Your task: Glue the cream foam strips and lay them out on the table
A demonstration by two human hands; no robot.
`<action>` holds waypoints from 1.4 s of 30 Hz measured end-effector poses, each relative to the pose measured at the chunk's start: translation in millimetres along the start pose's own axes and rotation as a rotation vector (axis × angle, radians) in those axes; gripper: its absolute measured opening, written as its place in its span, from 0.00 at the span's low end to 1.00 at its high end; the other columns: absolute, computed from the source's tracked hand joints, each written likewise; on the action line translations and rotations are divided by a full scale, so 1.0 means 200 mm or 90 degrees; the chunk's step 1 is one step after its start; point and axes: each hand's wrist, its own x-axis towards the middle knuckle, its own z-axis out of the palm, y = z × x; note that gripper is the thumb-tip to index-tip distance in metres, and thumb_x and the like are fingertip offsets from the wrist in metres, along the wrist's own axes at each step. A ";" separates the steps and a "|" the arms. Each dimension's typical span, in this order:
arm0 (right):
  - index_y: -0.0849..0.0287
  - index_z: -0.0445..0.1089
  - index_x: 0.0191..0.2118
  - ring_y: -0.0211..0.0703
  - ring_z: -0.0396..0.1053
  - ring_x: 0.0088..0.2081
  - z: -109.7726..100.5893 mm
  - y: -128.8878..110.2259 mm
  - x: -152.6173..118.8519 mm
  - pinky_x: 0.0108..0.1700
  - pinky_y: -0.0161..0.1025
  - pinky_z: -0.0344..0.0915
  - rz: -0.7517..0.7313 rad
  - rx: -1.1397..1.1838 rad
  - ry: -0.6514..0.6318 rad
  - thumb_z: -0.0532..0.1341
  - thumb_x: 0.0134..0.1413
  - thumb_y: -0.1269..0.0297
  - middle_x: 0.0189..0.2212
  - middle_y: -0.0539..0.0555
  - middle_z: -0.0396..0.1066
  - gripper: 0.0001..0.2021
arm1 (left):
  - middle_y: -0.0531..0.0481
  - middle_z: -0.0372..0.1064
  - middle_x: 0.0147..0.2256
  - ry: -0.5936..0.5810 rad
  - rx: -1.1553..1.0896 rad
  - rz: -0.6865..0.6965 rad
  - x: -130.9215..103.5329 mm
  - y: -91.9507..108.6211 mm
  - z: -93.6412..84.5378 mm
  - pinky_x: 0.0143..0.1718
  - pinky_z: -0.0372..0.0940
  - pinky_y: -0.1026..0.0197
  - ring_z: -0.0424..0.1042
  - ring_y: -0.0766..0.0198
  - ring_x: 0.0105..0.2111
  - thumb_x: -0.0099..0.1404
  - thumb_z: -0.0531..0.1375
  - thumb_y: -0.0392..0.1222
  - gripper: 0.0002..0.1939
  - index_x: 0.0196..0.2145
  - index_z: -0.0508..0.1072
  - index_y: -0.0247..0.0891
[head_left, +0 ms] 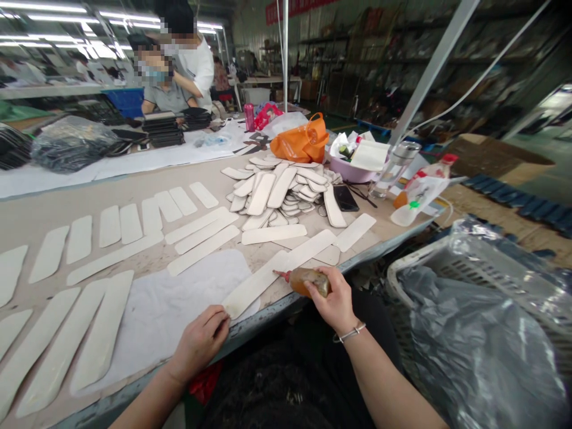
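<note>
My right hand (334, 300) grips a small amber glue bottle (308, 280), its red nozzle touching a long white strip (277, 271) that lies across the table's front edge. My left hand (203, 338) pinches the near end of that same strip, over a white sheet (170, 310). Rows of similar white strips (134, 223) lie spread to the left, and a heap of them (281, 187) is piled behind.
An orange bag (304, 142), a pink basin (353, 170), a phone (345, 198) and bottles (417, 190) stand at the back right. A plastic-lined basket (473, 322) sits to my right. Two people work at the far table.
</note>
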 end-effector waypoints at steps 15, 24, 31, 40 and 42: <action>0.56 0.66 0.42 0.47 0.69 0.37 0.02 0.08 -0.05 0.42 0.46 0.67 0.060 0.116 0.024 0.65 0.47 0.59 0.38 0.54 0.70 0.16 | 0.45 0.66 0.38 -0.026 0.073 -0.018 0.01 -0.18 -0.30 0.43 0.66 0.61 0.67 0.64 0.40 0.64 0.51 0.33 0.07 0.38 0.68 0.35; 0.57 0.67 0.41 0.47 0.69 0.37 0.02 0.04 -0.04 0.41 0.46 0.68 0.047 0.088 -0.006 0.65 0.47 0.58 0.37 0.55 0.69 0.15 | 0.45 0.66 0.38 -0.152 0.129 -0.078 -0.06 -0.56 -0.48 0.44 0.64 0.60 0.67 0.62 0.39 0.65 0.49 0.39 0.09 0.34 0.67 0.37; 0.57 0.66 0.42 0.46 0.69 0.36 0.03 0.08 -0.05 0.42 0.47 0.68 0.119 0.141 0.025 0.66 0.45 0.58 0.37 0.54 0.70 0.17 | 0.47 0.66 0.34 -0.219 0.154 -0.175 -0.04 -0.62 -0.49 0.39 0.62 0.60 0.68 0.62 0.34 0.63 0.47 0.40 0.09 0.32 0.65 0.38; 0.56 0.66 0.41 0.45 0.69 0.40 -0.02 0.09 -0.01 0.44 0.44 0.67 0.206 0.267 0.099 0.66 0.45 0.60 0.39 0.55 0.69 0.17 | 0.49 0.71 0.35 -0.204 0.122 -0.188 -0.04 -0.66 -0.49 0.40 0.64 0.62 0.71 0.62 0.36 0.62 0.49 0.44 0.12 0.31 0.71 0.40; 0.57 0.66 0.41 0.45 0.68 0.39 -0.03 0.09 0.00 0.42 0.43 0.67 0.230 0.285 0.117 0.66 0.45 0.59 0.40 0.55 0.69 0.17 | 0.49 0.71 0.37 -0.179 0.108 -0.171 -0.04 -0.68 -0.49 0.42 0.64 0.64 0.71 0.63 0.37 0.61 0.51 0.46 0.14 0.30 0.74 0.41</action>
